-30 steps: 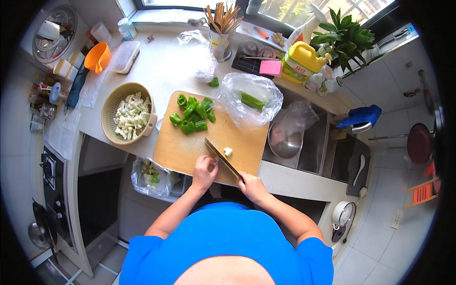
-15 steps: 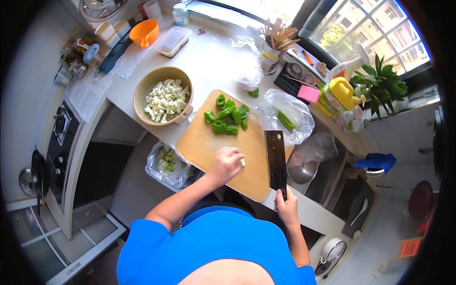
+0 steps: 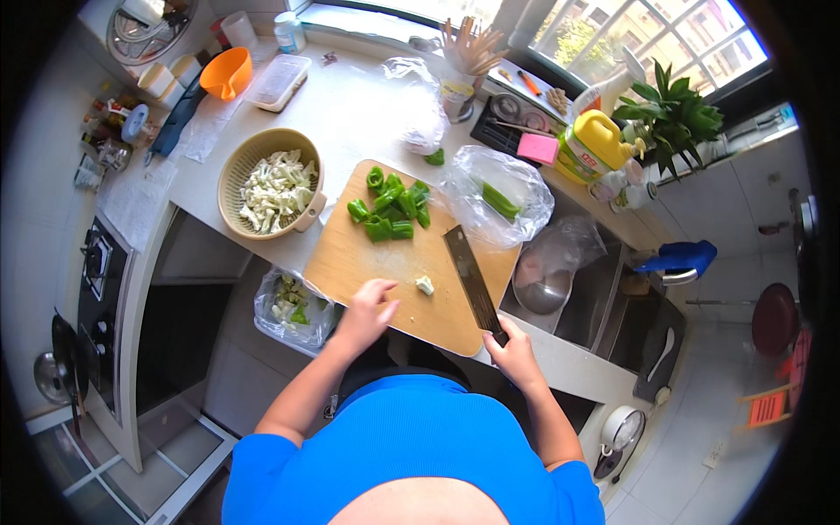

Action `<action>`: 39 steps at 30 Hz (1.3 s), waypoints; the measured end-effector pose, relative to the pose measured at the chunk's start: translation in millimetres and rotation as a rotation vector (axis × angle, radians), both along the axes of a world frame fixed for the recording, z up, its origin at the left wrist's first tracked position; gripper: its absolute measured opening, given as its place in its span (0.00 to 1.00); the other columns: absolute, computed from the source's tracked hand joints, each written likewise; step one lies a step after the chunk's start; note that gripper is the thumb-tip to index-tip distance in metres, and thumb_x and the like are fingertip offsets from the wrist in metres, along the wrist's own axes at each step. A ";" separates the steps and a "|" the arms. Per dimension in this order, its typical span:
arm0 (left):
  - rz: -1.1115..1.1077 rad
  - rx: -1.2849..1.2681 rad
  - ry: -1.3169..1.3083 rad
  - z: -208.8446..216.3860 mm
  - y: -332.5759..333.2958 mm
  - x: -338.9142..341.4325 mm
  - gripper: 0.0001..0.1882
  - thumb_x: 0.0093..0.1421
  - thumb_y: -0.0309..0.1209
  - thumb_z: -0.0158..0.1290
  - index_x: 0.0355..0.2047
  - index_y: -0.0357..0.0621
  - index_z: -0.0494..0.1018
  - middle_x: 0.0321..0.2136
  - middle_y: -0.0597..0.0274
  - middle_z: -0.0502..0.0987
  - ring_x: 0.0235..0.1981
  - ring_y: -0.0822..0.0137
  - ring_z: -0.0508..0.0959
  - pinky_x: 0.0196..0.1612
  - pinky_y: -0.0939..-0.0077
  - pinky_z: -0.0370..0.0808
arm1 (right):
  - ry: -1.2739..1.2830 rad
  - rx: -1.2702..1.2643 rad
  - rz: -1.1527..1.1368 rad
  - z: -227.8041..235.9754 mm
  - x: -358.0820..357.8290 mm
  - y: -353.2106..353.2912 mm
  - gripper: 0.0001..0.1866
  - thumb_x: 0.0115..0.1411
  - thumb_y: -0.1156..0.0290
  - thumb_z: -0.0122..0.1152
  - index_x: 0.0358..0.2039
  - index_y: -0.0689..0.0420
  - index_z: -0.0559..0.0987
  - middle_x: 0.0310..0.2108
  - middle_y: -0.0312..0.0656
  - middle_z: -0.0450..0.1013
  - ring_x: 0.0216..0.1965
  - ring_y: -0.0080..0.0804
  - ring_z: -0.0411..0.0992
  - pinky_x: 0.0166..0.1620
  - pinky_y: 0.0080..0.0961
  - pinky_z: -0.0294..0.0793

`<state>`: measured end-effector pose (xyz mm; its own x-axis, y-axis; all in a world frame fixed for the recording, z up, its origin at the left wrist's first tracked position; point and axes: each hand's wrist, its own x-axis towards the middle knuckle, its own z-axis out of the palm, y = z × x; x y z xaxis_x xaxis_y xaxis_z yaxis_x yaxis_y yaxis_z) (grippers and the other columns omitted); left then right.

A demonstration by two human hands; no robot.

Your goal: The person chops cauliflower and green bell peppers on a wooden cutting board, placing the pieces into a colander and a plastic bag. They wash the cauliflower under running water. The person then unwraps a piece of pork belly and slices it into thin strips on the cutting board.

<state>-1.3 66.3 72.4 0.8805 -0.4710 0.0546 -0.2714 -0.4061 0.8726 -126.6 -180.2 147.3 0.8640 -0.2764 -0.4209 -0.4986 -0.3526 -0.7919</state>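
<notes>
My right hand (image 3: 514, 352) grips the handle of a dark cleaver (image 3: 472, 278), its blade slanting over the right part of a wooden cutting board (image 3: 350, 267). My left hand (image 3: 367, 317) is over the board's near left edge, fingers loosely curved and apart, with nothing seen in them. Just right of it on the board lies a small whitish piece of cauliflower (image 3: 424, 285). Cut green pepper pieces (image 3: 391, 206) are heaped at the far side of the board. Left of the board stands a beige colander (image 3: 229, 197) full of chopped cauliflower (image 3: 278, 188).
A clear plastic bag (image 3: 477, 179) with a green pepper (image 3: 500, 201) lies right of the board, near a sink (image 3: 586, 297) holding a metal bowl (image 3: 544, 293). Below the counter, a lined bin (image 3: 278, 328) holds scraps. Chopsticks (image 3: 472, 48) stand at the window.
My left hand has let go of the cauliflower piece and drawn back left, leaving it on the board. The cleaver has tilted leftward. The whole view has shifted slightly.
</notes>
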 end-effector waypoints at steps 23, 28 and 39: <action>-0.054 -0.809 1.107 10.7 -31.6 4.0 0.17 0.66 0.32 0.44 0.50 0.33 0.66 0.41 0.57 0.74 0.38 0.70 0.75 0.44 0.77 0.73 | -0.009 0.403 -0.182 -5.5 -9.4 3.1 0.12 0.58 0.74 0.56 0.42 0.62 0.74 0.19 0.35 0.69 0.16 0.18 0.67 0.22 0.18 0.68; -0.062 -0.804 1.126 4.7 -32.7 -2.7 0.16 0.65 0.32 0.45 0.50 0.35 0.66 0.42 0.61 0.73 0.35 0.73 0.74 0.42 0.79 0.71 | -0.383 -0.200 0.052 -10.7 3.8 -23.2 0.10 0.57 0.77 0.55 0.39 0.65 0.75 0.25 0.41 0.70 0.20 0.20 0.68 0.26 0.18 0.67; -0.201 -0.839 1.141 -1.6 -37.2 -1.3 0.19 0.62 0.27 0.50 0.53 0.38 0.65 0.42 0.64 0.72 0.35 0.75 0.71 0.41 0.82 0.69 | -0.149 0.101 -0.063 6.4 17.6 -26.3 0.10 0.57 0.67 0.61 0.27 0.60 0.71 0.17 0.32 0.67 0.18 0.15 0.65 0.22 0.15 0.63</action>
<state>-2.6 29.0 70.8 0.5545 -0.7740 -0.3057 0.7398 0.2903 0.6069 -108.9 -206.5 153.7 0.9013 -0.2946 -0.3175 -0.3914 -0.2399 -0.8884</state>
